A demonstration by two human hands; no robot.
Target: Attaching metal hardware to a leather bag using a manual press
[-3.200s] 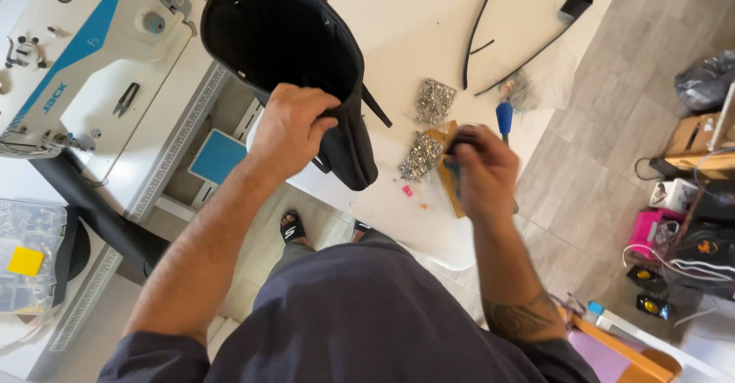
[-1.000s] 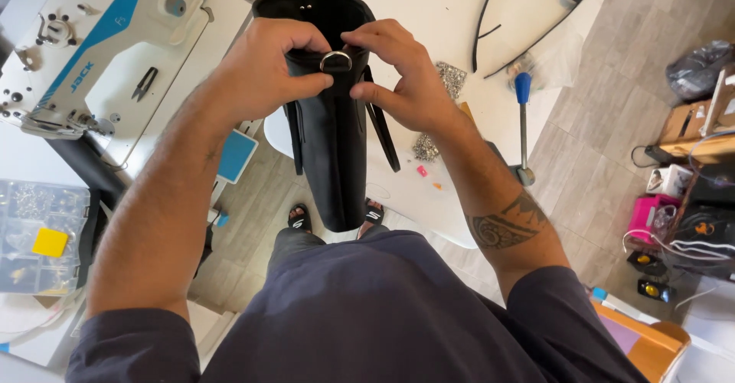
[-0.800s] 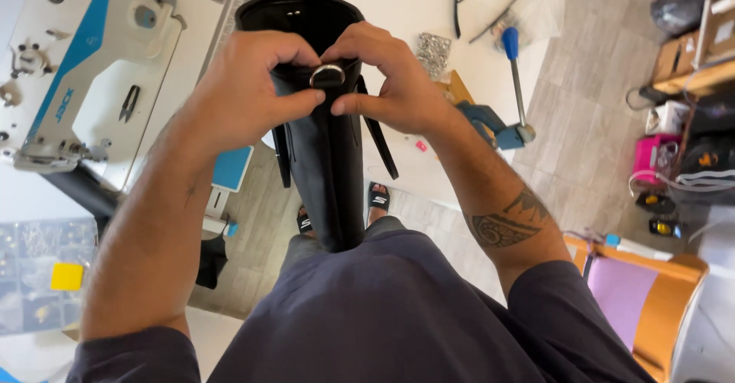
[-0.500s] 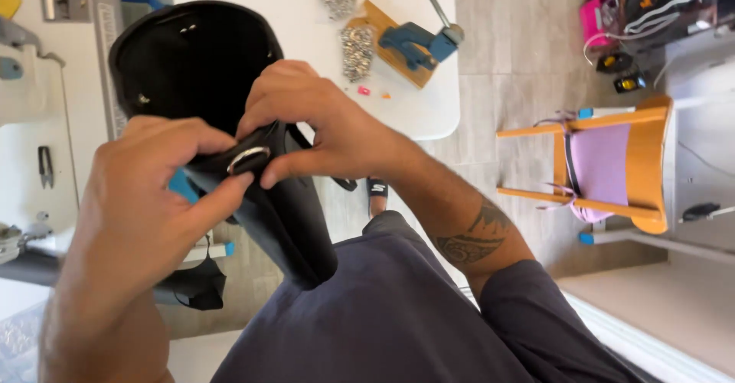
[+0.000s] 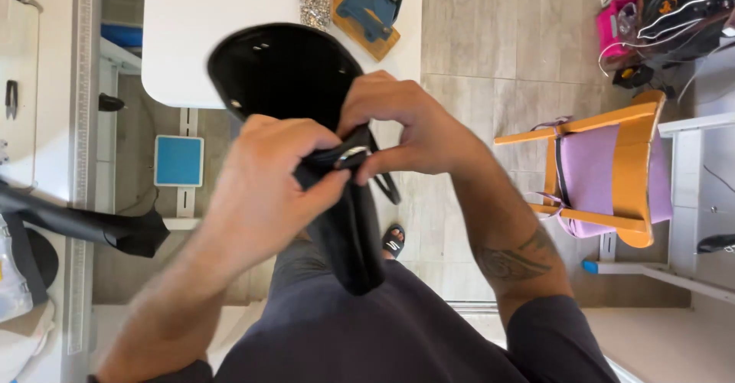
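Black saddle [image 5: 306, 123] held upright at chest height, just in front of white table [image 5: 214, 39]. Left hand [image 5: 264, 192] curled shut around its narrow end; right hand [image 5: 406, 127] pinching a black strap with metal ring [image 5: 351, 156]. On table beyond saddle: wooden board [image 5: 360, 19], blue tool [image 5: 367, 2], 2 rivet piles [image 5: 315, 8]. Right of table: orange chair [image 5: 612, 169].
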